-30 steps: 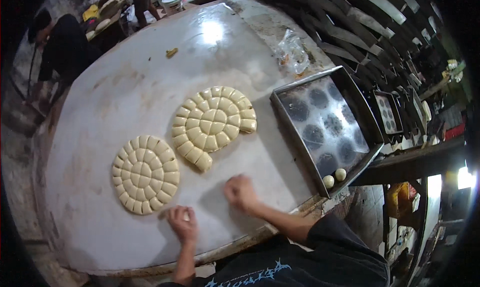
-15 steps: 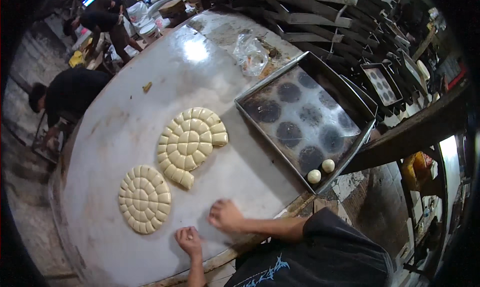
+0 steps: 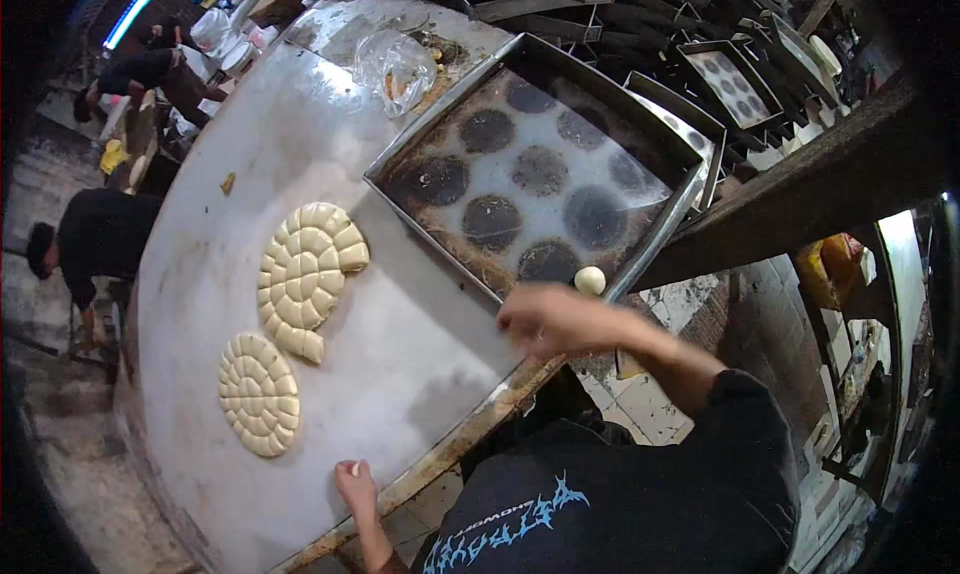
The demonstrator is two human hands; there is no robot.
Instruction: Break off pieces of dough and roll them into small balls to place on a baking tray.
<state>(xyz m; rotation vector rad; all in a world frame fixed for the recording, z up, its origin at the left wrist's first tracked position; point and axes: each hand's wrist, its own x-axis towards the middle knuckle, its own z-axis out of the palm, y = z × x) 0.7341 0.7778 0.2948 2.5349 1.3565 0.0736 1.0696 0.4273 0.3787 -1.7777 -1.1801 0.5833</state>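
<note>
My left hand (image 3: 356, 488) rests low on the table with its fingers curled; a small pale lump, like a piece of dough, shows at the fingertips. My right hand (image 3: 548, 319), smeared by motion, is over the near corner of a metal baking tray (image 3: 430, 226). Whether it holds anything cannot be made out. Just beyond it, one round dough ball (image 3: 590, 280) sits inside the tray's corner. On the table lie two flat dough rounds scored into small pieces: a larger round (image 3: 308, 276) with a section gone from its edge, and a smaller oval round (image 3: 258, 396).
A clear plastic bag (image 3: 394, 71) lies at the table's far end. Dark round marks cover the tray floor. Another tray (image 3: 730, 82) stands among stacked metal pieces at the right. One person (image 3: 105, 229) bends at the far left, with another person (image 3: 150, 79) behind.
My right hand has moved right and away from me, from the table to the tray corner. One of two dough balls there no longer shows. The view has shifted; my left hand stays low.
</note>
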